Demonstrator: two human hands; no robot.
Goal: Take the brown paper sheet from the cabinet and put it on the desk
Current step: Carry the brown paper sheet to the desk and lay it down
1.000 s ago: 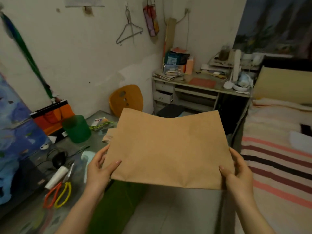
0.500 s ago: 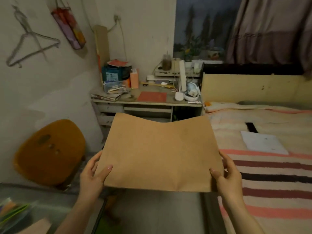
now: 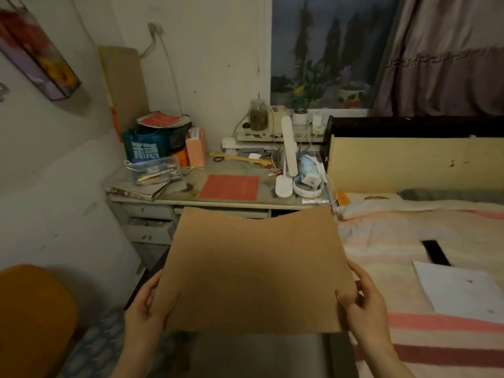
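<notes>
Head view. Sheet (image 3: 253,271): brown paper, held in the air, well short of the desk (image 3: 218,201); long axis side to side between the two hands, near edge toward the person, far edge toward the desk and sagging at its middle, corners raised. Left hand (image 3: 146,309): pinching the near-left corner, thumb on top, fingers (image 3: 152,289) curled under the edge. Right hand (image 3: 365,304): pinching the near-right corner, thumb on top, fingers beneath. Beyond the fingertips: desk top with red folder (image 3: 230,187) at its middle, white lamp (image 3: 286,165) right of it. Right of the right hand: striped bed (image 3: 436,331) with a white paper (image 3: 461,291). Left of the left hand: orange chair (image 3: 32,317).
</notes>
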